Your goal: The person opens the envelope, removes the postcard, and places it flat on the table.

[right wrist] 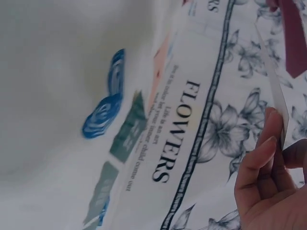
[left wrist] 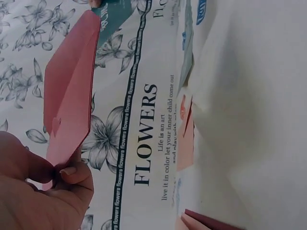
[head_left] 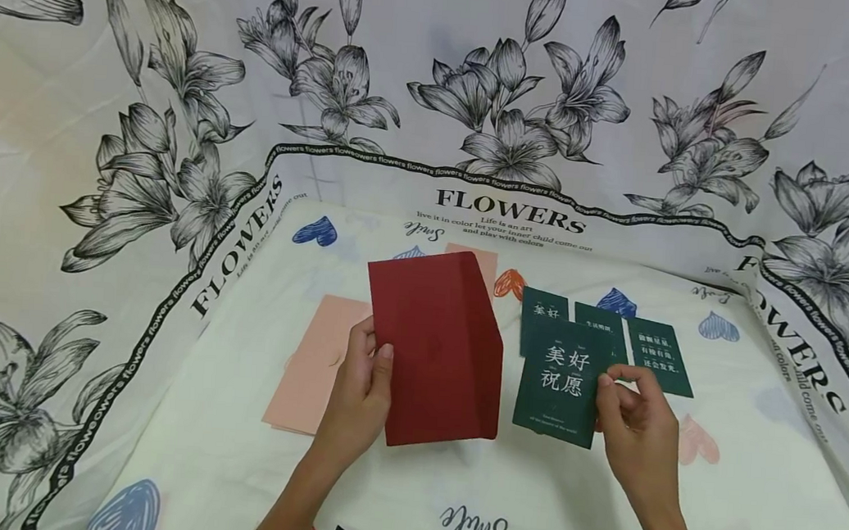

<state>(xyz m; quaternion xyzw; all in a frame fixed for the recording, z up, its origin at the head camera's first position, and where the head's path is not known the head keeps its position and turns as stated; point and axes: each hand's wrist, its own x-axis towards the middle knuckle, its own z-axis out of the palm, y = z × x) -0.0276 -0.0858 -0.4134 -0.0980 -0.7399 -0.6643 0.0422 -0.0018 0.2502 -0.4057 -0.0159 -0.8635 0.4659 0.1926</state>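
Note:
My left hand (head_left: 357,400) grips a red envelope (head_left: 429,351) by its left edge, thumb on the near face. The envelope's flap is unfolded toward the right in the head view; the left wrist view shows the envelope (left wrist: 72,91) tilted above the table. Between thumb and fingers, my right hand (head_left: 640,432) pinches the right edge of a dark green card (head_left: 556,389) printed with white Chinese characters. A gap separates this card from the envelope. From the right wrist the card (right wrist: 273,81) appears nearly edge-on, above the right hand (right wrist: 268,182).
Several green cards (head_left: 660,359) lie on the table behind the held card. Pink envelopes (head_left: 314,364) lie at left, partly behind my left hand, and another pink piece (head_left: 476,260) shows behind the red envelope. Flower-printed cloth (head_left: 511,90) rises around the white tablecloth (head_left: 408,502).

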